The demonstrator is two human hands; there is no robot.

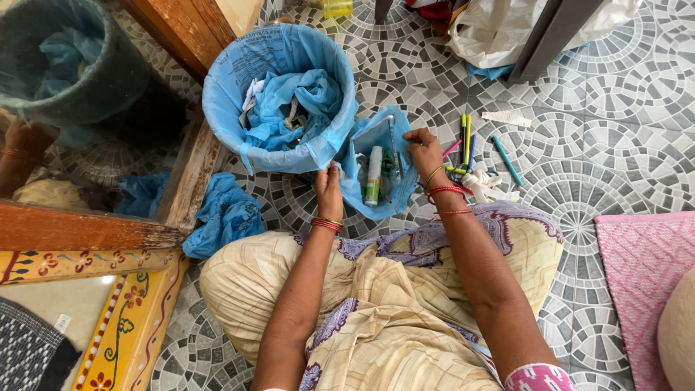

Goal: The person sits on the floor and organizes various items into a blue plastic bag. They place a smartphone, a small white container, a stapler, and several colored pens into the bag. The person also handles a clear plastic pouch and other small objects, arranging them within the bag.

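The left hand (329,190) is pinching the near edge of a small blue plastic bag (380,170), fingers closed on the film, while the right hand (425,150) is gripping the opposite rim, holding the mouth open. Between the fingers a white-and-green tube (373,176) is lying inside. Keeping both edges taut is probably helping; the lined bin (279,98) is sitting just beyond the left fingers, pens (465,141) beyond the right.

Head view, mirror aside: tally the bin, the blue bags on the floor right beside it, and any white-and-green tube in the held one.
Bin: 1
Blue bags: 2 (held bag, crumpled bag)
Tube: 1
Total: 4
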